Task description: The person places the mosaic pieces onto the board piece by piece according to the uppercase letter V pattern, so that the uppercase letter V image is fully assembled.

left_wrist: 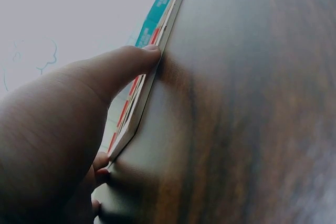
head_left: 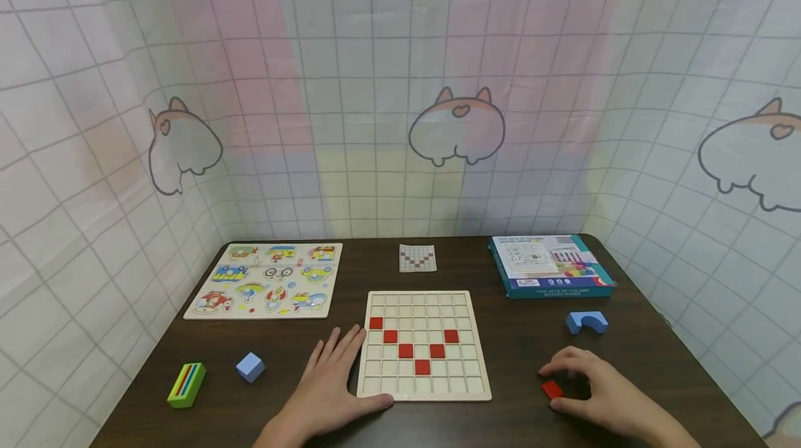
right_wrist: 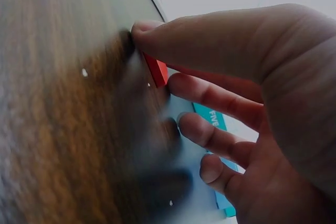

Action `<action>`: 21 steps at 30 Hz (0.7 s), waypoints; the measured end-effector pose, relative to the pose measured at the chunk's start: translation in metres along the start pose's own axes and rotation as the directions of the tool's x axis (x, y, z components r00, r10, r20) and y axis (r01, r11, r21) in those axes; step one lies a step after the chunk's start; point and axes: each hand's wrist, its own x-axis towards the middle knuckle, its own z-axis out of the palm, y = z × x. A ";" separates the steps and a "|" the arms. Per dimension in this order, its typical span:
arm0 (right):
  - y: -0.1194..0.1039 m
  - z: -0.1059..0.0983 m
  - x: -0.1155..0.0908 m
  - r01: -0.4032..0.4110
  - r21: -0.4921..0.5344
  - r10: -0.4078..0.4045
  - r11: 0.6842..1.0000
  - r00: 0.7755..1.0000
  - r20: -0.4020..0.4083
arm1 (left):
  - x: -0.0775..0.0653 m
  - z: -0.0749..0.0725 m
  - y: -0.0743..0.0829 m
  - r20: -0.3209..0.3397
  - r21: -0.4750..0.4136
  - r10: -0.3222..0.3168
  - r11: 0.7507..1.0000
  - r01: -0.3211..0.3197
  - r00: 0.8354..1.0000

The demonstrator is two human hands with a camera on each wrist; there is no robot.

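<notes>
A square board (head_left: 424, 392) with a grid of cells lies mid-table, and several red tiles (head_left: 422, 367) in it form a slanted pattern. My left hand (head_left: 332, 382) rests at the board's left side, fingers spread and thumb on its near left corner. In the left wrist view, the thumb (left_wrist: 126, 66) presses the board's edge (left_wrist: 139, 106). To the right of the board, my right hand (head_left: 594, 389) curves loosely around a loose red tile (head_left: 553, 390). The thumb is at its near edge; a small gap shows before the fingers. In the right wrist view, the thumb partly covers this tile (right_wrist: 156, 71).
A small pattern card (head_left: 417, 259) lies behind the board. At the back are a vehicle picture board (head_left: 263, 281) on the left and a teal box (head_left: 551, 267) on the right. A blue arch block (head_left: 587, 322), a blue cube (head_left: 250, 367) and a green striped block (head_left: 186, 385) stand around.
</notes>
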 end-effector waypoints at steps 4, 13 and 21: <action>0.001 -0.001 -0.001 -0.007 -0.002 0.007 1.000 1.000 0.006 | 0.000 0.001 -0.001 -0.001 -0.002 0.002 1.000 -0.002 1.000; 0.001 0.005 0.001 0.007 0.004 -0.006 1.000 0.998 -0.057 | 0.001 0.001 -0.001 0.001 0.003 0.004 1.000 -0.004 1.000; 0.001 0.012 0.004 0.027 0.045 -0.021 0.999 0.990 -0.137 | -0.001 -0.001 0.001 0.002 0.001 0.006 1.000 -0.006 1.000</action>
